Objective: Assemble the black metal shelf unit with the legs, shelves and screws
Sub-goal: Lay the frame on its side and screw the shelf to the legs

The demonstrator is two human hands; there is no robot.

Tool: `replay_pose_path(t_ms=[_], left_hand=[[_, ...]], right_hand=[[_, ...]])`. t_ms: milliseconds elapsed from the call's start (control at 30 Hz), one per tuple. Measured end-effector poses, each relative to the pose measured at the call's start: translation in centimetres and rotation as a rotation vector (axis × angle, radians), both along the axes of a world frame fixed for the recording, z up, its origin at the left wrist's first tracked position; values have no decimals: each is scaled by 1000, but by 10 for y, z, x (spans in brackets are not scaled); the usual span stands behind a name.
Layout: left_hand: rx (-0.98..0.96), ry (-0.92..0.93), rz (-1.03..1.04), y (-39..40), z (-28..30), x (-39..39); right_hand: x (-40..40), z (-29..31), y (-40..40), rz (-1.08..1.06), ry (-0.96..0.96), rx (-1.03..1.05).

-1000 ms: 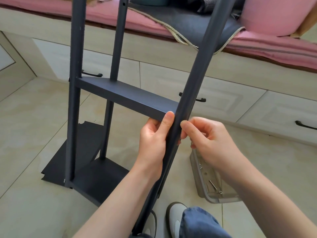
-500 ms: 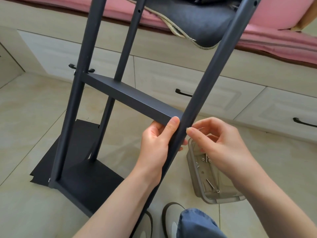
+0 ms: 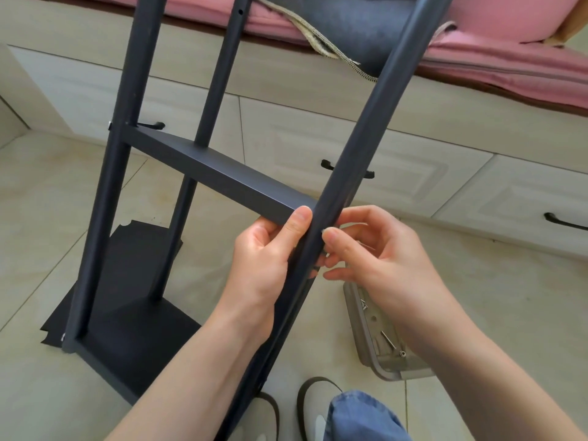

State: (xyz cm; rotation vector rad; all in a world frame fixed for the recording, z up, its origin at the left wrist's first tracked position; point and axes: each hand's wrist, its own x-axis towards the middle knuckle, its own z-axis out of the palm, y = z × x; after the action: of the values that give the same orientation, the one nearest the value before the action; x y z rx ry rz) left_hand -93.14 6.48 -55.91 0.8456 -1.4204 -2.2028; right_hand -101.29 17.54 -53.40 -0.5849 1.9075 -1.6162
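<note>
The black shelf unit stands on the floor with a bottom shelf (image 3: 133, 342) and a middle shelf (image 3: 222, 176) between its legs. The near leg (image 3: 375, 122) slants across the view and meets the middle shelf's right corner. My left hand (image 3: 264, 259) grips this leg at the corner, with the thumb on the shelf's front edge and the fingers wrapped behind. My right hand (image 3: 375, 253) pinches a small screw (image 3: 323, 231) against the leg at that joint. The screw is mostly hidden by my fingertips.
A grey plastic tray (image 3: 366, 329) with loose screws lies on the tiles at lower right, under my right forearm. A black sheet (image 3: 133, 243) lies under the unit. A drawer front with black handles (image 3: 563, 221) and a pink cushion (image 3: 509, 68) stand behind. My shoes (image 3: 315, 405) are at the bottom.
My right fingertips have moved in against the near leg at the shelf corner. My left hand keeps its hold. The view has shifted a little.
</note>
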Motion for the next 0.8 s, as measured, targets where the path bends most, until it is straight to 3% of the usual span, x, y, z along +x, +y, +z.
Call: replay_pose_path(t_ms=[500, 800], left_hand=[[-7, -76, 6, -16, -11, 34], [52, -113, 120, -16, -16, 27]], right_hand=[[20, -23, -14, 202, -96, -27], [14, -34, -12, 263, 55, 20]])
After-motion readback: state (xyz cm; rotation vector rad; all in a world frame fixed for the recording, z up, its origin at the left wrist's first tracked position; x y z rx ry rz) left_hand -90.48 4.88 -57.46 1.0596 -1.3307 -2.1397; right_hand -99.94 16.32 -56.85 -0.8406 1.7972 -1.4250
